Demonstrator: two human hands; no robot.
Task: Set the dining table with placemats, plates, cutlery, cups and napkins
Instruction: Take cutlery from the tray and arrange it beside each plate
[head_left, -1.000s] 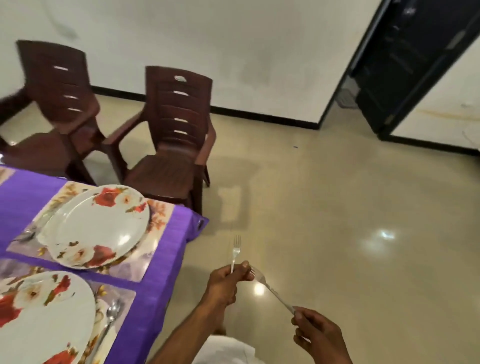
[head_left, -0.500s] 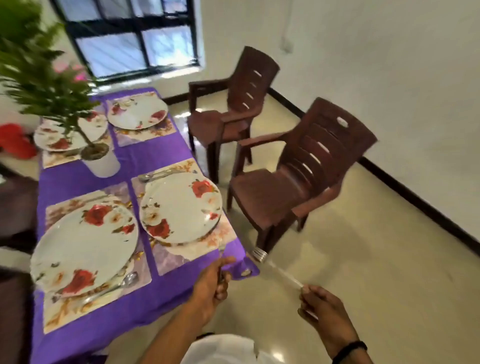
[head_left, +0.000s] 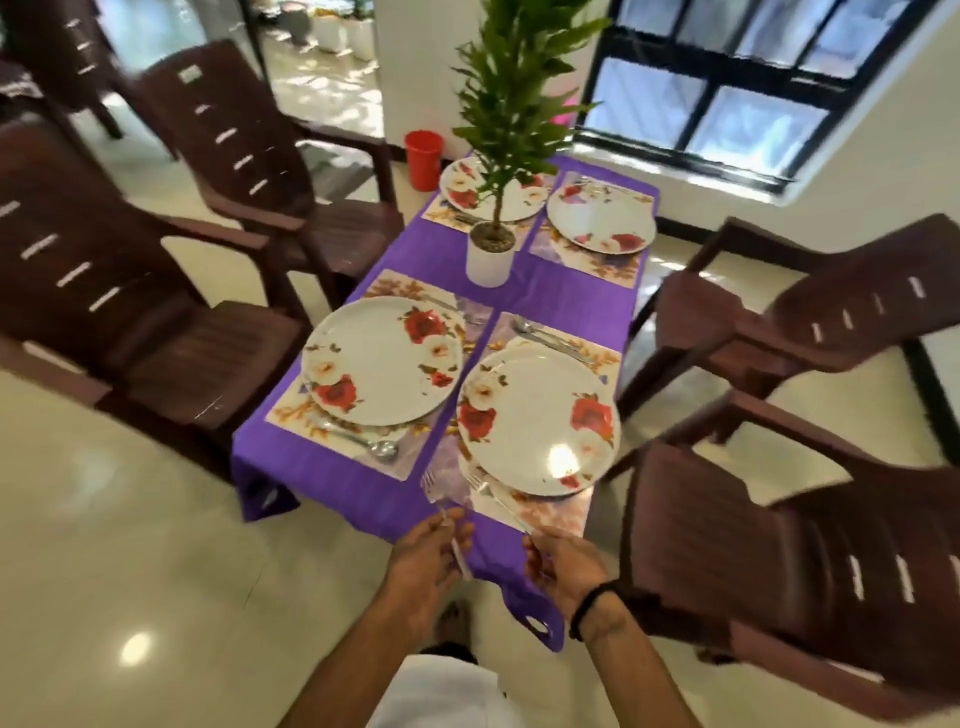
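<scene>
Two forks are held at the near end of the tabletop (head_left: 561, 306), which is covered by a purple cloth. The left hand (head_left: 428, 558) is curled round the handle of one fork (head_left: 435, 496), thumb and fingertips pinched on the stem, with the tines pointing away toward the potted plant (head_left: 506, 156). The right hand (head_left: 563, 564) is likewise closed on the handle of a second fork (head_left: 493, 499), pinched near its end; the tines of this fork lie over the near edge of the nearest placemat (head_left: 550, 512), just short of the rim of the near right plate (head_left: 537, 418). Whether the tines touch the mat cannot be told because of blur. A dark band (head_left: 592, 603) is worn on the right wrist.

Four floral plates are seen on four placemats around the potted plant: the near right plate, a near left plate (head_left: 382, 358), a far left plate (head_left: 491, 189) partly hidden behind the foliage, and a far right plate (head_left: 600, 218). A spoon (head_left: 363, 444) is laid on the mat on the near side of the near left plate, and another spoon (head_left: 550, 340) is laid between the near right plate and the plant. Brown chairs (head_left: 810, 545) are placed on both sides of the tabletop, and a red bucket (head_left: 423, 158) is set on the floor beyond the far left plate.
</scene>
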